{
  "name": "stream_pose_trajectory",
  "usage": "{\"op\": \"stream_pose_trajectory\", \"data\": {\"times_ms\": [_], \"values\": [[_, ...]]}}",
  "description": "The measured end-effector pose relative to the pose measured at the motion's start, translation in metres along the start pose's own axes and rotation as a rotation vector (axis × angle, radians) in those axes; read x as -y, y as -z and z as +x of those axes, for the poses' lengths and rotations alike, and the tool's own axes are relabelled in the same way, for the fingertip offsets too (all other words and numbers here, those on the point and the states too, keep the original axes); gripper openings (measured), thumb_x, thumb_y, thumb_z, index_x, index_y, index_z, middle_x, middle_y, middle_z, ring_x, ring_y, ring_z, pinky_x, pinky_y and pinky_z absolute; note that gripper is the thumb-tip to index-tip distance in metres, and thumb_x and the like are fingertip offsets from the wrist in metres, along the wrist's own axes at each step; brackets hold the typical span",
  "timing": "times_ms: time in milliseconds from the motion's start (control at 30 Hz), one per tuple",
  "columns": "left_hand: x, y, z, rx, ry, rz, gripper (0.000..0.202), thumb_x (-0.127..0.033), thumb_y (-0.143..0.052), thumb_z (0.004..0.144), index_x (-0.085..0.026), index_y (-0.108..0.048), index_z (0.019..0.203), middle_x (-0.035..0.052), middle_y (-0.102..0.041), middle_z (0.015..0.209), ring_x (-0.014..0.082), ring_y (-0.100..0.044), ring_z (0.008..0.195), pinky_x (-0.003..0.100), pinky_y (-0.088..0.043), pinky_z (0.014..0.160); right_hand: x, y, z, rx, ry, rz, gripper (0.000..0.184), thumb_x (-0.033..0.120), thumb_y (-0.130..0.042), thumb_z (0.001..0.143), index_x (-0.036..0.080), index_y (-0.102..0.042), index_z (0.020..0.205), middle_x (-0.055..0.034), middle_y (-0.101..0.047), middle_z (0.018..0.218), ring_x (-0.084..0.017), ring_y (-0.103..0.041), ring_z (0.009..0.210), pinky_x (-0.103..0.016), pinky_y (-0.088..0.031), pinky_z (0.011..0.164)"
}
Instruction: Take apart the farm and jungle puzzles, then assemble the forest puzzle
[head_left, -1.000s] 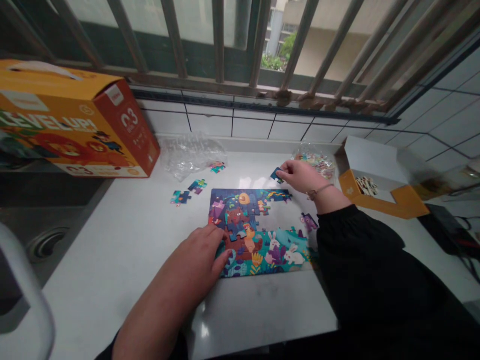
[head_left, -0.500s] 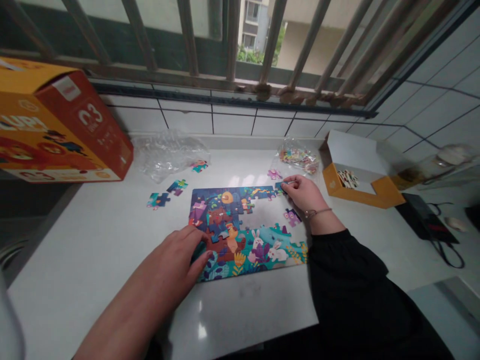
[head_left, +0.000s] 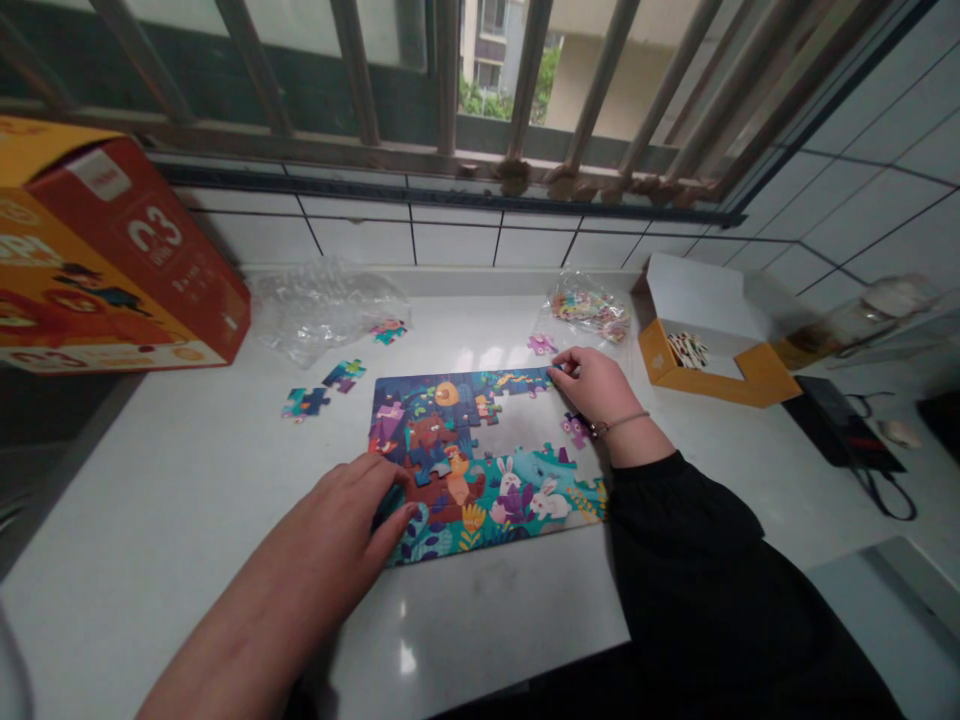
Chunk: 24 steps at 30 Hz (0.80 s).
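A partly assembled jigsaw puzzle (head_left: 517, 540) lies flat on the white counter, showing rabbits, a bear and plants, with a gap in its middle and right side. My left hand (head_left: 349, 515) rests on its left edge, thumb and fingers apart, gripping nothing. At the top right corner, my right hand (head_left: 600, 388) pinches a dark blue puzzle piece against the end of the top row; the fingers cover most of it. A purple piece (head_left: 575, 428) lies beneath the right wrist, by the gap. Just beyond the top edge sits a pink piece (head_left: 541, 344).
Joined pieces (head_left: 306, 402) and others (head_left: 345, 375) lie left of the puzzle. Behind are a crumpled plastic bag (head_left: 322, 310) and a bag of pieces (head_left: 589, 308). An orange box (head_left: 180, 270) stands left; an open yellow box (head_left: 712, 385) and black device (head_left: 840, 420) are right.
My right hand has brought the blue piece slightly left, up against the top row's end. My left hand stays on the puzzle's left edge. The view has shifted slightly.
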<state>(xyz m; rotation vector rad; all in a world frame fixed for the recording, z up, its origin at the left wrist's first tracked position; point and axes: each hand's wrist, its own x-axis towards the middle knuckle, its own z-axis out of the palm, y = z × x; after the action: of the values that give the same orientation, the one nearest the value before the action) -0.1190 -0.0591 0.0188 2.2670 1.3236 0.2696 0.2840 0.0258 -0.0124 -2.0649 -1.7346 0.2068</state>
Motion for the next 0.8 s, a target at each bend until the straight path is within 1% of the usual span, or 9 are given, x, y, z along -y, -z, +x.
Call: {"op": "stream_pose_trajectory", "data": {"times_ms": [100, 200, 333, 433, 567, 700, 800], "values": [[-0.0010, 0.0009, 0.0003, 0.009, 0.002, 0.002, 0.027, -0.046, -0.059, 0.106, -0.024, -0.074, 0.112, 0.0105, -0.077, 0.117, 0.0331, -0.072, 0.109, 0.051, -0.057, 0.099, 0.0005, 0.0005, -0.0005, 0.019, 0.021, -0.028, 0.012, 0.030, -0.079, 0.097, 0.021, -0.082, 0.104, -0.0065, -0.078, 0.094, -0.023, -0.067, 0.085, -0.035, -0.049, 0.081], [-0.0020, 0.0022, 0.0006, 0.014, 0.001, 0.004, 0.027, -0.046, -0.058, 0.105, -0.024, -0.073, 0.111, 0.0109, -0.077, 0.116, 0.0327, -0.072, 0.109, 0.051, -0.057, 0.099, 0.0024, 0.0018, -0.0019, 0.041, 0.027, -0.037, 0.012, 0.029, -0.077, 0.099, 0.022, -0.081, 0.108, -0.0053, -0.078, 0.093, -0.024, -0.068, 0.086, -0.035, -0.048, 0.080], [-0.0026, 0.0029, 0.0008, 0.002, -0.001, 0.003, 0.028, -0.047, -0.057, 0.106, -0.025, -0.074, 0.110, 0.0113, -0.078, 0.116, 0.0325, -0.072, 0.108, 0.051, -0.058, 0.098, 0.0055, 0.0035, -0.0040, 0.071, 0.033, -0.040, 0.017, 0.028, -0.072, 0.101, 0.023, -0.081, 0.115, -0.0053, -0.078, 0.094, -0.024, -0.068, 0.087, -0.034, -0.048, 0.081], [-0.0023, 0.0027, 0.0009, -0.004, -0.006, 0.006, 0.028, -0.048, -0.058, 0.106, -0.025, -0.074, 0.110, 0.0115, -0.078, 0.115, 0.0321, -0.072, 0.107, 0.050, -0.058, 0.098, 0.0066, 0.0048, -0.0049, 0.078, 0.033, -0.043, 0.025, 0.029, -0.067, 0.103, 0.023, -0.081, 0.123, -0.0062, -0.079, 0.097, -0.025, -0.069, 0.088, -0.034, -0.050, 0.084], [-0.0028, 0.0027, 0.0007, 0.002, 0.002, 0.007, 0.027, -0.046, -0.059, 0.105, -0.024, -0.074, 0.110, 0.0119, -0.078, 0.116, 0.0317, -0.071, 0.107, 0.051, -0.058, 0.099, 0.0072, 0.0066, -0.0041, 0.071, 0.033, -0.098, 0.037, 0.031, -0.056, 0.109, 0.022, -0.080, 0.136, -0.0107, -0.082, 0.107, -0.027, -0.072, 0.098, -0.034, -0.052, 0.092], [-0.0038, 0.0031, 0.0011, 0.011, 0.000, -0.001, 0.028, -0.046, -0.058, 0.106, -0.024, -0.074, 0.111, 0.0120, -0.078, 0.116, 0.0321, -0.071, 0.108, 0.051, -0.057, 0.100, 0.0073, 0.0059, -0.0022, 0.079, 0.018, -0.185, 0.046, 0.036, -0.055, 0.111, 0.021, -0.076, 0.149, -0.0160, -0.080, 0.119, -0.030, -0.073, 0.103, -0.037, -0.052, 0.095], [-0.0039, 0.0030, 0.0013, 0.019, -0.001, 0.002, 0.028, -0.046, -0.057, 0.106, -0.024, -0.075, 0.112, 0.0121, -0.077, 0.116, 0.0328, -0.071, 0.108, 0.052, -0.057, 0.099, 0.0074, 0.0041, -0.0015, 0.089, -0.016, -0.222, 0.050, 0.038, -0.055, 0.112, 0.023, -0.071, 0.156, -0.0172, -0.078, 0.125, -0.031, -0.074, 0.108, -0.037, -0.052, 0.096]]}}
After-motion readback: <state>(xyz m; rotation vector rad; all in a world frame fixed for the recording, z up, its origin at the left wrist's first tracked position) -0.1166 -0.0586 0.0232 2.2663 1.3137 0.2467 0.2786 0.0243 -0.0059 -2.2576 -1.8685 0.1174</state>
